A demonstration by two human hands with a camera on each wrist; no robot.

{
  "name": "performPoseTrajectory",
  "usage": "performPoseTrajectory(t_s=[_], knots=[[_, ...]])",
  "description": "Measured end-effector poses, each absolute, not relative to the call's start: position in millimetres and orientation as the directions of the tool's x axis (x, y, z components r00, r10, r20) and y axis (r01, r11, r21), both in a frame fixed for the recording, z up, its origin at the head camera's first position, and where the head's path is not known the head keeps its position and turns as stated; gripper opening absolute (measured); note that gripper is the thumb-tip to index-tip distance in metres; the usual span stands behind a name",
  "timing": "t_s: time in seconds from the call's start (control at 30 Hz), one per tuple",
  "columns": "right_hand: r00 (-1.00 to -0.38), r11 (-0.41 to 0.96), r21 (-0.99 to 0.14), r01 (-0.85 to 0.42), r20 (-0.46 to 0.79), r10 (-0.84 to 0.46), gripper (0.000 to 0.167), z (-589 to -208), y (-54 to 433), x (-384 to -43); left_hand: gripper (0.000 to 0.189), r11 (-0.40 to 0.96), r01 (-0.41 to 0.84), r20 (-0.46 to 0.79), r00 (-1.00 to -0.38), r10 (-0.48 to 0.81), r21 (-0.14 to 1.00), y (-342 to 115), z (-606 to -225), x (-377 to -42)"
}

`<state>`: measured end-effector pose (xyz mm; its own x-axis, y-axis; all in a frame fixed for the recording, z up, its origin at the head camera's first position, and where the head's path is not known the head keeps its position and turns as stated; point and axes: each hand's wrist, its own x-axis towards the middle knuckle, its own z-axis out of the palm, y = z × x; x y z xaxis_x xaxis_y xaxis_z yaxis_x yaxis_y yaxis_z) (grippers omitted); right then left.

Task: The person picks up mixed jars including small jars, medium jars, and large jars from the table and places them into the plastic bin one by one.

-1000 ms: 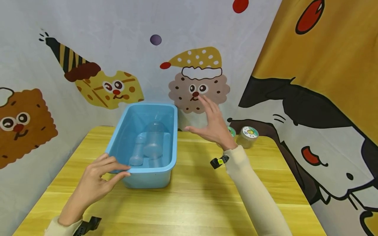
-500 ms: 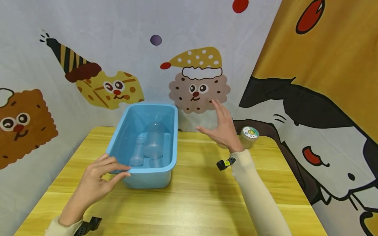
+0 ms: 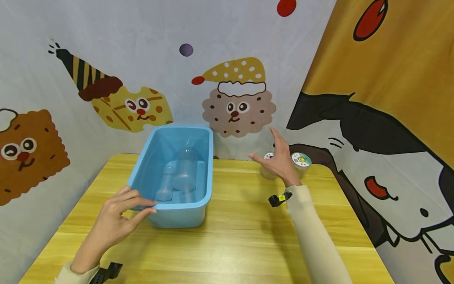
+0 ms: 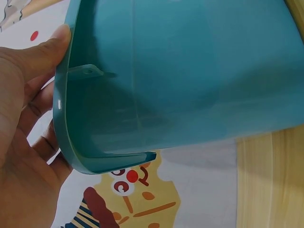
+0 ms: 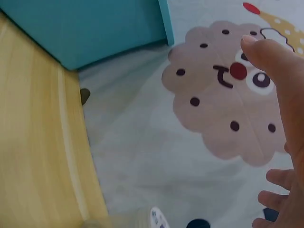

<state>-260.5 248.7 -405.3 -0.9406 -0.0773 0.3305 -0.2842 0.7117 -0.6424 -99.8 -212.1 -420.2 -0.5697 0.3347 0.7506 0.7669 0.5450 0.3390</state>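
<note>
My left hand pinches the near left corner rim of a light blue plastic bin; in the left wrist view the thumb lies on the rim with the fingers beneath it. Inside the bin are a larger clear plastic container and a smaller, slimmer one. My right hand is spread over the back right of the table, holding nothing. It partly hides a clear jar with a printed lid. A second jar, its lid green and white, stands just right of the hand.
The wooden table carries the bin left of centre, near its back edge. Behind it hangs a pale cloth printed with cartoon characters, which continues down the right side. A black wrist device sits at the right cuff.
My right hand has moved rightward and slightly down, from beside the bin toward the jars, staying spread. The left hand and the bin keep their place.
</note>
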Motion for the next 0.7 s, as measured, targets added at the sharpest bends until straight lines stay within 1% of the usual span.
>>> performPoseTrajectory(t_s=[0.43,0.57,0.7], knots=[[-0.983,0.66,-0.738,-0.139,0.186,0.0,0.119,-426,275,-263,0.037,0.56,0.75,0.733,-0.593,0.334,0.352,-213,-422,-97],[-0.988,0.653,-0.75,-0.105,0.154,0.017,0.122,-433,279,-265,0.038,0.56,0.749,0.732,-0.595,0.334,0.354,-213,-422,-97],[-0.992,0.638,-0.766,-0.078,0.124,0.028,0.123,-440,283,-267,0.034,0.552,0.756,0.741,-0.585,0.33,0.352,-213,-422,-98]])
